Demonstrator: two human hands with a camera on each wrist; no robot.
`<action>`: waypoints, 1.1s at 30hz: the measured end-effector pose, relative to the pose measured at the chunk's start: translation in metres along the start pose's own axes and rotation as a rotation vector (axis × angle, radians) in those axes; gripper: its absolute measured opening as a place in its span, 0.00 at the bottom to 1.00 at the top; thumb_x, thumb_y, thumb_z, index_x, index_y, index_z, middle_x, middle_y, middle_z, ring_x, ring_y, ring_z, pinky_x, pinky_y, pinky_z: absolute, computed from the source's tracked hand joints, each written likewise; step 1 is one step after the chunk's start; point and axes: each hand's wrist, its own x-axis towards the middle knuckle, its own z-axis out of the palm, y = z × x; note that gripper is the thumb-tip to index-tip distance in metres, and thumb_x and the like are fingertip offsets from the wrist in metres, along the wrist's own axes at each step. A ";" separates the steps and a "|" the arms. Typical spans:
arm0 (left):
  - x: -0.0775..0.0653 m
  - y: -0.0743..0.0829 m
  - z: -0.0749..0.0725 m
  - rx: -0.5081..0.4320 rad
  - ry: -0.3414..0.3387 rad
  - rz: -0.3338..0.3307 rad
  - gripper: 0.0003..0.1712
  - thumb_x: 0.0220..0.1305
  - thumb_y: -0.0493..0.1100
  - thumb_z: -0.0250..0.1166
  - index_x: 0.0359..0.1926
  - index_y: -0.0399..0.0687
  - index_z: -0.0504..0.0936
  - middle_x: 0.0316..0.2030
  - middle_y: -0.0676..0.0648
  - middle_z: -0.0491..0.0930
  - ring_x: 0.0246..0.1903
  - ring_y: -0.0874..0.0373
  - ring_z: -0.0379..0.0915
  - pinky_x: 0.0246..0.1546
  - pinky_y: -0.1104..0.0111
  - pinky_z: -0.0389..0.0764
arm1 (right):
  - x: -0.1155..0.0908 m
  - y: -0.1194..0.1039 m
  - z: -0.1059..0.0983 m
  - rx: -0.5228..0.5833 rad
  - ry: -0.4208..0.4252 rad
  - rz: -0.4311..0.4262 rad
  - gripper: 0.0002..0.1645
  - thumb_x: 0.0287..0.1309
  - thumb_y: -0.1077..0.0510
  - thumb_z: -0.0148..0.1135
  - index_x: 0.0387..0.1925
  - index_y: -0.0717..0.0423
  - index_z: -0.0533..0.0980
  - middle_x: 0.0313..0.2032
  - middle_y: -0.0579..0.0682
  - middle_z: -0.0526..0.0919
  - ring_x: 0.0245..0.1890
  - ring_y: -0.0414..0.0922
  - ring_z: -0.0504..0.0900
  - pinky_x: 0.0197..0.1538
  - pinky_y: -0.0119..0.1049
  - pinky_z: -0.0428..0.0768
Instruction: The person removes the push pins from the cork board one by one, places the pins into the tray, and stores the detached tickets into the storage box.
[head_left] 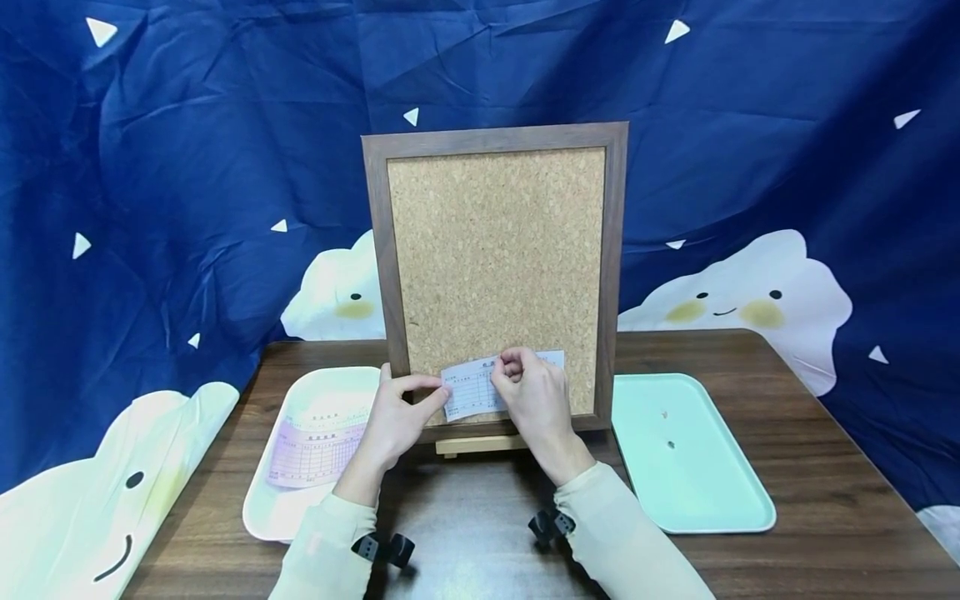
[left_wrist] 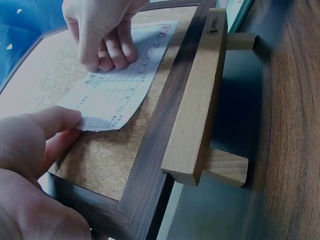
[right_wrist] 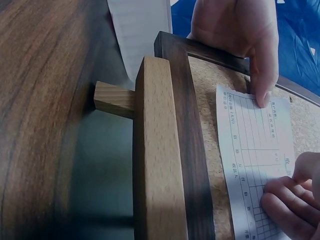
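A framed corkboard (head_left: 498, 250) stands upright, with a printed receipt slip (head_left: 468, 396) low across its face. My left hand (head_left: 396, 417) pinches the slip's left end between thumb and finger, the thumb on its printed side in the right wrist view. Over the slip's upper middle, my right hand (head_left: 538, 400) has its fingers curled, thumb and forefinger tips together at the paper. Those fingers hide what is between them, and I cannot tell what it is. The slip's lower edge (left_wrist: 142, 102) bows off the cork in the left wrist view.
A light wooden ledge (head_left: 480, 446) supports the frame's bottom. To the left, a white tray (head_left: 262, 512) holds pinkish printed slips (head_left: 315, 454). A mint-green tray (head_left: 697, 483) with a couple of tiny objects (head_left: 670, 444) lies to the right. Behind hangs a blue cloth (head_left: 225, 150).
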 end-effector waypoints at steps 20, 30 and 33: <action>0.000 0.001 0.001 0.000 0.008 -0.005 0.10 0.70 0.43 0.73 0.46 0.41 0.93 0.74 0.25 0.69 0.86 0.31 0.22 0.82 0.29 0.36 | 0.003 0.005 -0.003 0.069 -0.038 0.066 0.05 0.60 0.63 0.69 0.31 0.62 0.85 0.24 0.49 0.89 0.24 0.43 0.85 0.33 0.41 0.84; 0.001 0.004 0.003 -0.019 0.048 0.021 0.09 0.67 0.41 0.75 0.44 0.41 0.94 0.69 0.33 0.66 0.74 0.37 0.58 0.80 0.39 0.56 | 0.002 0.007 -0.005 0.110 -0.044 0.095 0.02 0.58 0.65 0.69 0.32 0.62 0.86 0.25 0.51 0.90 0.24 0.42 0.86 0.31 0.33 0.85; 0.001 0.003 0.003 -0.018 0.053 0.026 0.08 0.67 0.41 0.75 0.44 0.41 0.94 0.69 0.32 0.66 0.73 0.37 0.60 0.79 0.37 0.57 | 0.002 0.007 -0.005 0.128 -0.043 0.102 0.03 0.58 0.65 0.69 0.32 0.62 0.86 0.25 0.51 0.90 0.24 0.43 0.87 0.31 0.28 0.83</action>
